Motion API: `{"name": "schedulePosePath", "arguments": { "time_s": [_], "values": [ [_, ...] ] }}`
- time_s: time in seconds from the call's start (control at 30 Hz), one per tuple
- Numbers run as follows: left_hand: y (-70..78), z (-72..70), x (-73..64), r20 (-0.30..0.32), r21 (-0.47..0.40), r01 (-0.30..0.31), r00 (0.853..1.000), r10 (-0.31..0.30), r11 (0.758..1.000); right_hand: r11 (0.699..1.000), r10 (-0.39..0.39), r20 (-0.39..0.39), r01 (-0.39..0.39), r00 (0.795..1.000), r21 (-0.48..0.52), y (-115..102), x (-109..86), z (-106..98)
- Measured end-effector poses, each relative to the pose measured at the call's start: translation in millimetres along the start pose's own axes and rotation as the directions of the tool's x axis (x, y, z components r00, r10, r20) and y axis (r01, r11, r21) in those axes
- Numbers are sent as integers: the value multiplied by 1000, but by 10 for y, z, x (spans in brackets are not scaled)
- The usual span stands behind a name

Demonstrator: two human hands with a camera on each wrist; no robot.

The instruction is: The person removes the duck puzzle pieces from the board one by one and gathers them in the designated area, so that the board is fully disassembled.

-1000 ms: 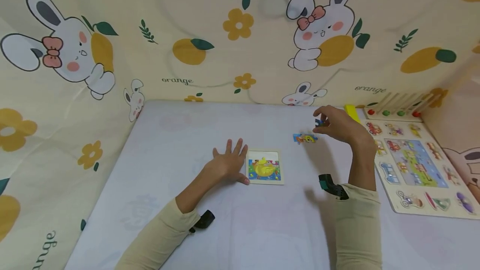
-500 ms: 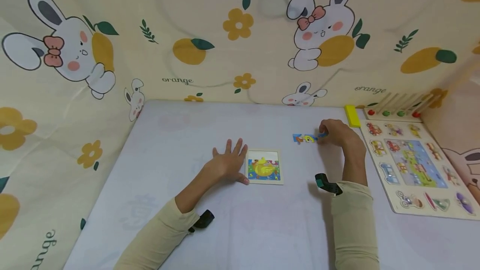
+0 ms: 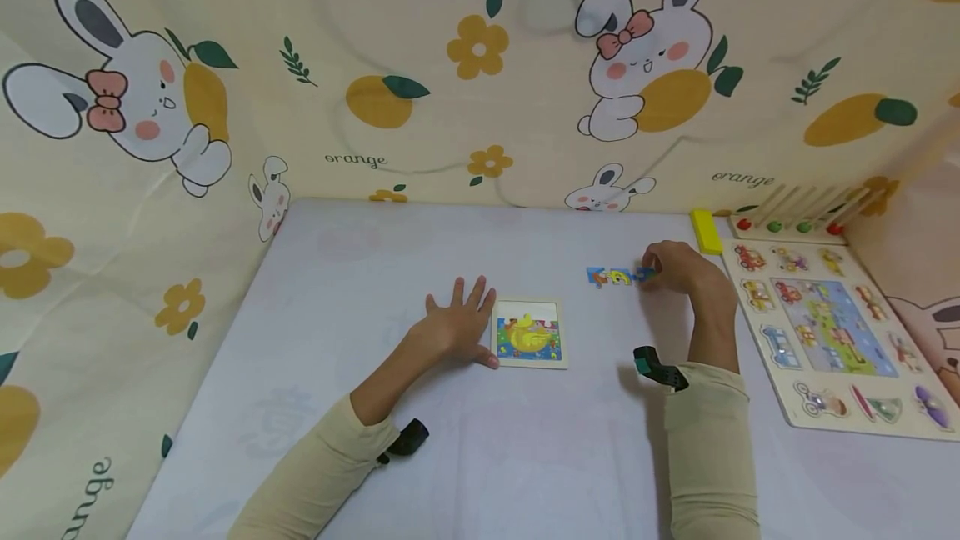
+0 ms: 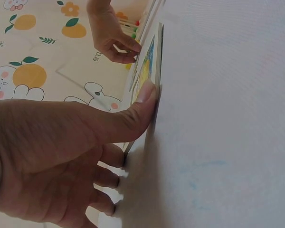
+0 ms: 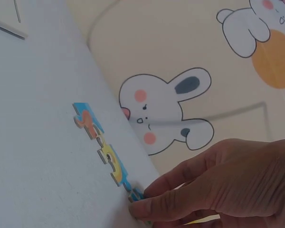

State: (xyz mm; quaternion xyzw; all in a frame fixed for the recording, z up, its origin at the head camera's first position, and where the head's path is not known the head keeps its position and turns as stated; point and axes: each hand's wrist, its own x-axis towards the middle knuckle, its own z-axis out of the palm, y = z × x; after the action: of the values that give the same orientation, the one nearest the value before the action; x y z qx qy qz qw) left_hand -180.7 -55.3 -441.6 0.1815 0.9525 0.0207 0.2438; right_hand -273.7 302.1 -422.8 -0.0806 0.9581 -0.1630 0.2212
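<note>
In the head view, a square jigsaw puzzle (image 3: 528, 336) with a yellow duck picture lies in a pale frame, its top strip bare white. My left hand (image 3: 455, 327) rests beside it with fingers spread, the thumb (image 4: 145, 92) touching the frame's edge in the left wrist view. My right hand (image 3: 678, 267) pinches a small blue puzzle piece (image 5: 136, 194) between thumb and fingers, low at the table. That piece is at the right end of a short row, close against a yellow-and-blue piece (image 5: 111, 161). An orange-and-blue piece (image 5: 88, 118) forms the row's other end.
A wooden board (image 3: 840, 340) with picture pieces lies at the right. Behind it stands a wooden rack (image 3: 787, 227) with rods and coloured beads. A yellow block (image 3: 706, 232) sits near the back edge. Printed cloth (image 3: 420, 40) hangs behind the table.
My right hand has come down from above the table with the blue piece and brought it to the right end of the row. My left hand has stayed put.
</note>
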Motion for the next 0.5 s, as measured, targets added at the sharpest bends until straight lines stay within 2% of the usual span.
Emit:
{"name": "schedulePosePath", "arguments": {
  "time_s": [0.5],
  "values": [
    [-12,12,1,0,-5,-4,1000,4,1000,1000,21,32,-21,999,21,-42,-25,0]
  ]
}}
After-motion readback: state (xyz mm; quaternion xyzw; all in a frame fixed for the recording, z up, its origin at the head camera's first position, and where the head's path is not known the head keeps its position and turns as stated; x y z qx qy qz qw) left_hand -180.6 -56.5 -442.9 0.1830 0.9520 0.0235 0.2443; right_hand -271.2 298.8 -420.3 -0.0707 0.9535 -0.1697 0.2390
